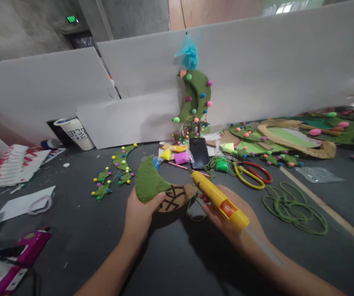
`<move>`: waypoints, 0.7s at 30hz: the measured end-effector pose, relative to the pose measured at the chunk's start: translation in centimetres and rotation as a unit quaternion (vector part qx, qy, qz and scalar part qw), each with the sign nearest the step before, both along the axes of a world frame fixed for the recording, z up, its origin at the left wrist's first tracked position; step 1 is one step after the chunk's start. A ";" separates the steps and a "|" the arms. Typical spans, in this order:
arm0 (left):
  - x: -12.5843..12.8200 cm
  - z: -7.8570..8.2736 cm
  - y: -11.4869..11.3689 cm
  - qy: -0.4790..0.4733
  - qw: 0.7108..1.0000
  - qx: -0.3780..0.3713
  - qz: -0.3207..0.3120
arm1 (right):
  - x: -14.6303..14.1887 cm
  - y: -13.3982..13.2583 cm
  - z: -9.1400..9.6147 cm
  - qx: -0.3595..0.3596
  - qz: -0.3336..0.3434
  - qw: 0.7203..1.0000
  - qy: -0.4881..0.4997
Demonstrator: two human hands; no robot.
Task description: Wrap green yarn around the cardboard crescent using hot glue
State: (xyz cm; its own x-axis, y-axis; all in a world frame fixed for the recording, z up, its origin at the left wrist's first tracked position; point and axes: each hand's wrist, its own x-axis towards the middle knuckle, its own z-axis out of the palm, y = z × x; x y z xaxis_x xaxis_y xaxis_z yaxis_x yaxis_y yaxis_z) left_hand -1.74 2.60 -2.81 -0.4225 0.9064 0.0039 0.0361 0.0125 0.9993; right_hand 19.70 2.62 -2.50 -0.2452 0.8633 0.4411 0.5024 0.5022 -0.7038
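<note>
My left hand (144, 211) grips a cardboard crescent (173, 199) whose left part is covered with green felt (150, 177); dark lines of glue or marking cross the bare brown part. Its thumb lies over the felt's lower edge. In my right hand (231, 211) is a yellow glue gun (218, 197), its nozzle pointing up and left above the crescent's right tip. A clear glue stick (265, 246) trails from the gun's back end. Some green cord (192, 209) hangs near the crescent's right tip. My right fingers are partly hidden behind the gun.
Ahead lie a black phone (199, 153), clay packets (182, 158), and scissors with yellow handles (247, 176) and red handles (260, 170). Green cord (294, 209) is coiled at right. A decorated felt moon (200, 96) hangs on the white board (140, 70). Felt stars (103, 176) lie left.
</note>
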 end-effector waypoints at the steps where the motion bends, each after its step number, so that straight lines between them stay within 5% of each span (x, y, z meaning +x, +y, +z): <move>1: -0.3 -0.1 0.3 -0.012 1.000 0.007 0.012 | 0.0 -0.1 0.2 -0.010 0.027 0.999 -0.013; 7: -1.7 0.5 1.6 -0.064 0.993 0.057 0.082 | -0.9 -1.9 0.1 -0.052 0.230 0.965 -0.117; 13: -0.7 1.6 0.8 -0.085 0.994 0.048 0.055 | -1.2 -2.3 0.0 -0.053 0.273 0.939 -0.203; 16: 0.1 1.4 -0.1 -0.075 0.997 0.019 0.004 | -0.9 -1.8 0.5 -0.007 0.247 0.955 -0.164; 21: 1.6 0.8 -1.8 -0.037 0.996 -0.032 -0.074 | -0.5 -1.0 0.3 0.108 0.092 0.988 -0.061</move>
